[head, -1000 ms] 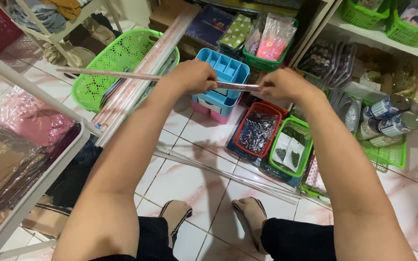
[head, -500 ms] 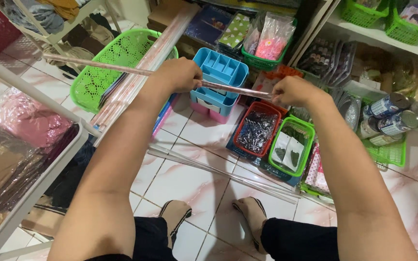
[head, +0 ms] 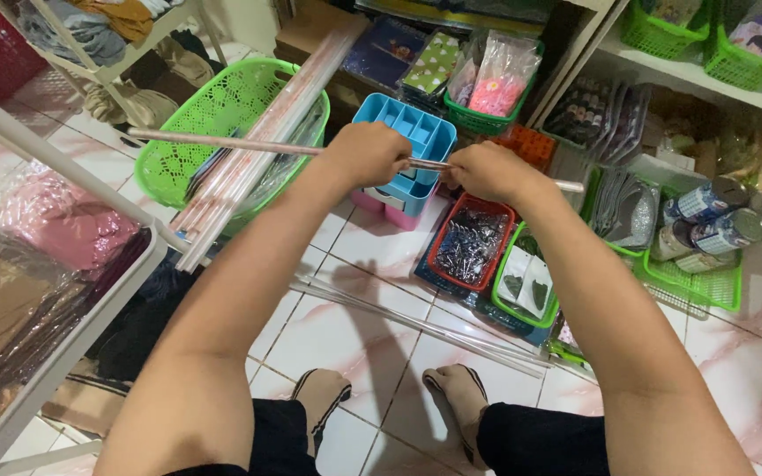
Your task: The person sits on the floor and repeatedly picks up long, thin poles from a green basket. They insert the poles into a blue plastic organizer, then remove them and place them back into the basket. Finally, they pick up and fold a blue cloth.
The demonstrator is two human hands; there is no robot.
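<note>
Left hand (head: 365, 154): clenched around the rod (head: 222, 141).
Right hand (head: 484, 170): clenched on the same rod, just beside the left.
Rod: lies crosswise above the floor, its long end reaching left, over the green basket (head: 213, 132).
Behind: blue tray (head: 412, 128).

Both fists, left hand (head: 370, 155) and right hand (head: 485, 171), grip a long thin pinkish rod (head: 222, 141) held level over the blue plastic divided organizer box (head: 409, 132), close together.

Pale marbled tile floor (head: 372, 335), white shelving (head: 55, 167) – cluttered, evenly lit
</note>
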